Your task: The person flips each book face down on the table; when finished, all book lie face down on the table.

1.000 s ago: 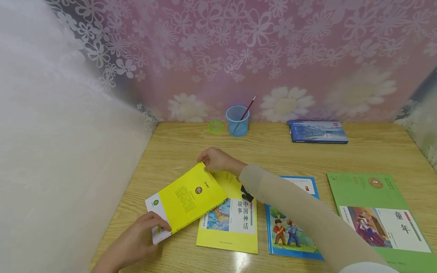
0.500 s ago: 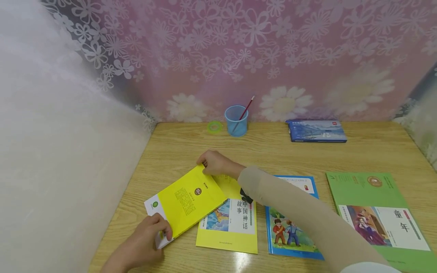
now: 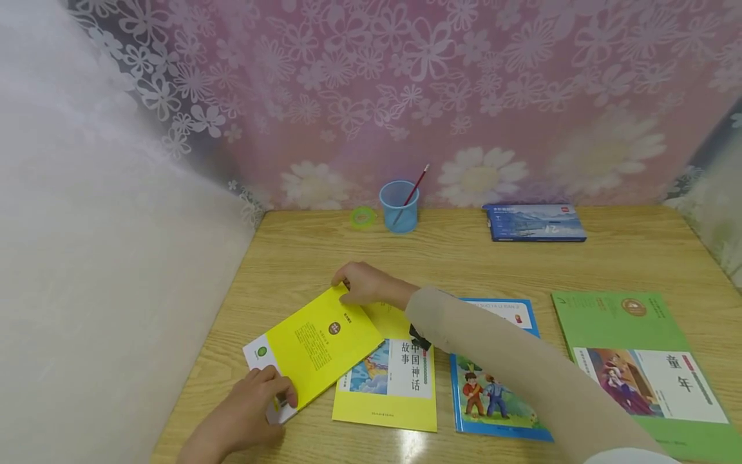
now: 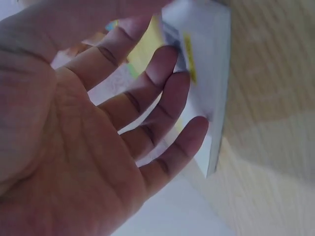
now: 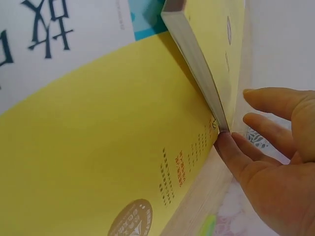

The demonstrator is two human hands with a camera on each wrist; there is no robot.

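1. The left hand (image 3: 246, 403) pinches the near left corner of the upper yellow book (image 3: 321, 345), where a white band crosses the glossy paper cover; its fingers are bent at the edge.
2. The right hand (image 3: 366, 283) pinches the far corner of the same book, and its other fingers are spread away from the pages, as the right wrist view shows.
3. So the upper yellow book lies slanted between both hands, a flat rectangle with smooth pale page edges.
4. Under it, and nearer than the right hand, is the lower yellow book (image 3: 400, 412), partly covered, with a white panel and black characters.
5. To the right of this hand, partly behind the beige sleeve (image 3: 493, 361), is a blue-edged book (image 3: 498, 393); farther right, a green book (image 3: 666, 322).
6. Beyond the right hand stand a round light-blue cup (image 3: 394, 221) with a thin red pencil (image 3: 413, 193), a green ring (image 3: 354, 220) and, farther right, a flat blue box (image 3: 536, 223).
7. The surface (image 3: 290, 245) has wood grain.
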